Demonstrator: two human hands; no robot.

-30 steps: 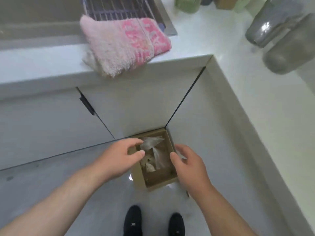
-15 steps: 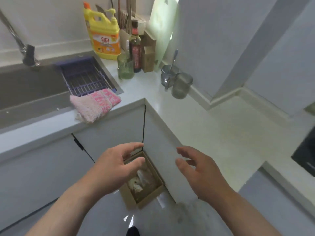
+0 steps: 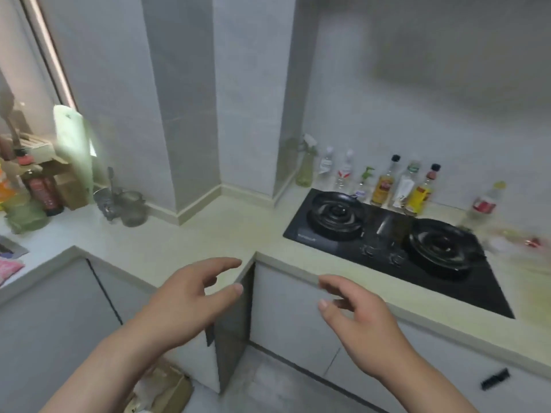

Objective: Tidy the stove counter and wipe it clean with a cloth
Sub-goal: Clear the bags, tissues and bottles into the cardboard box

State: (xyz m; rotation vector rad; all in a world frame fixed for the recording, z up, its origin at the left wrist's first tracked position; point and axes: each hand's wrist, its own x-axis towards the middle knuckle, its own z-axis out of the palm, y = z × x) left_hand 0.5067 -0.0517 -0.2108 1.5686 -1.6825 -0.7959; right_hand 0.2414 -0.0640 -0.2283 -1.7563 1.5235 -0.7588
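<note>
Left hand (image 3: 185,305), right hand (image 3: 360,320): both empty, fingers loosely spread, hovering at corner of pale cream desk (image 3: 214,231). Black glass two-burner stove (image 3: 384,248) set in desk, right. Pink fluffy cloth (image 3: 9,268) on desk, far left.

Soft daylight from window (image 3: 44,55) at left, w/ glare on the cutting board (image 3: 73,141). Motion blur thruout, worst at right edge; wide-angle bends the walls.

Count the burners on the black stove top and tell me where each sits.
2. The left burner sits at the left end of the stove top, in front of the bottle row. The right burner sits at the right end. None looks hidden.
</note>
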